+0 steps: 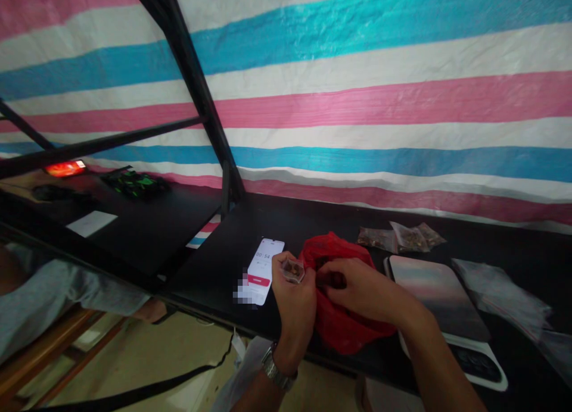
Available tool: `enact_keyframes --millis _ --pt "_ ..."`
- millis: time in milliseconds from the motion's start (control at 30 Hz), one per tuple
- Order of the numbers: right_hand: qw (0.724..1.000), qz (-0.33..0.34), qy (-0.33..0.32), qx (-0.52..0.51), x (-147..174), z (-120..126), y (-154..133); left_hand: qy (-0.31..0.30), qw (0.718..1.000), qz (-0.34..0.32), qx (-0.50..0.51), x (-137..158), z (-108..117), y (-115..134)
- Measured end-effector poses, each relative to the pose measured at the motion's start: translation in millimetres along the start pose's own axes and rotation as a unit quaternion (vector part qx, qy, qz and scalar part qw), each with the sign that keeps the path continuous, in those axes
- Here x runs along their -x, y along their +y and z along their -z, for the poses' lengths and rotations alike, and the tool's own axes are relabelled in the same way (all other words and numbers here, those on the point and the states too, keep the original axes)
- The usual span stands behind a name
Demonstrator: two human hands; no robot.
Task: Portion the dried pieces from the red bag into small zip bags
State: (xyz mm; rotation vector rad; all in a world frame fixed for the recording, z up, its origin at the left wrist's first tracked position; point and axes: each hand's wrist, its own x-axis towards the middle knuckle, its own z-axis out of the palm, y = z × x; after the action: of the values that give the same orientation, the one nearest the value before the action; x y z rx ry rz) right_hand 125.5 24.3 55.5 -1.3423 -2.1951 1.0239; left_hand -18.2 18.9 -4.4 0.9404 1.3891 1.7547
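My left hand (292, 302), with a metal watch on its wrist, is closed round a small clear zip bag (294, 271). The bag's mouth gapes upward and brown bits show inside. Just to the right, a red plastic bag (342, 334) lies open on the black table. My right hand (357, 287) reaches over its opening with thumb and fingers curled together. Whatever those fingertips pinch, if anything, cannot be made out. Farther back lie a few filled zip bags (409, 238) with similar brown contents. A digital scale (440, 293) with a metal plate sits beside my right forearm.
A phone (263, 269) showing a running timer lies left of my left hand. Flat clear bags (504, 296) are spread right of the scale. A black metal frame (192, 90) rises at the left, where another person's sleeve (80, 287) shows. Striped sheeting (379, 102) hangs behind.
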Motion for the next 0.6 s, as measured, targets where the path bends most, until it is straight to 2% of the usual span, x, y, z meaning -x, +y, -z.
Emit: enact_keyframes --millis 167,333,500,600 --pt "0.999 -0.011 0.005 -0.037 2.0 8.6 8.8 -0.005 0.999 -0.038 -0.025 0.6 0.6 2.7" --pt "0.995 -0.015 0.08 -0.055 6.3 23.2 21.1 -0.057 0.994 -0.09 -0.038 9.1 0.0 9.1" --pt "0.983 0.0 0.128 -0.135 11.9 28.5 10.9 -0.126 0.989 -0.06 -0.053 14.0 -1.3 7.3" --pt "0.983 0.013 0.143 -0.116 13.2 22.7 -7.8 -0.153 0.986 -0.032 -0.057 14.7 -2.6 4.6"
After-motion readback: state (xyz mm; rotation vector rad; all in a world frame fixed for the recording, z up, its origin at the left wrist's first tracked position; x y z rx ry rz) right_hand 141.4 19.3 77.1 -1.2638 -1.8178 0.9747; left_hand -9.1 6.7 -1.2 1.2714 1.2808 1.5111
